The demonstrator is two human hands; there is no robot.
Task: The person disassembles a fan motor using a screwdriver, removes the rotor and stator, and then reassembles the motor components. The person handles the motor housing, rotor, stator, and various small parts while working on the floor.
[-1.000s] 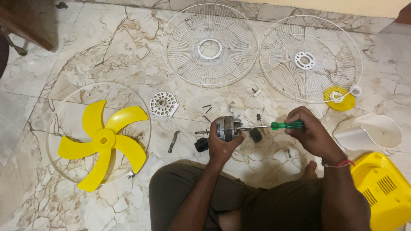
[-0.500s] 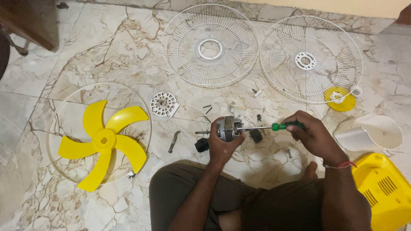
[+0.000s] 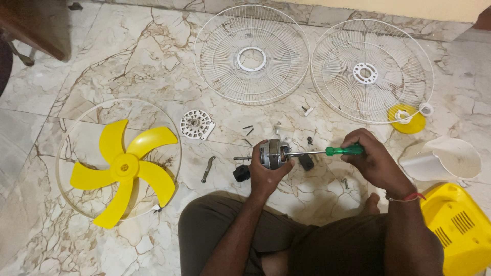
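Head view: left hand (image 3: 266, 174) wraps its grip tight around the fan motor (image 3: 270, 153), held just above the marble floor (image 3: 128, 61). Right hand (image 3: 373, 161) clenches the green-handled screwdriver (image 3: 332, 151), its tip meeting the motor's right side.

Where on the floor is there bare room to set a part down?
Bare marble lies between the yellow fan blade and the left grille, around the white disc. It is crowded before the motor, where loose screws lie.
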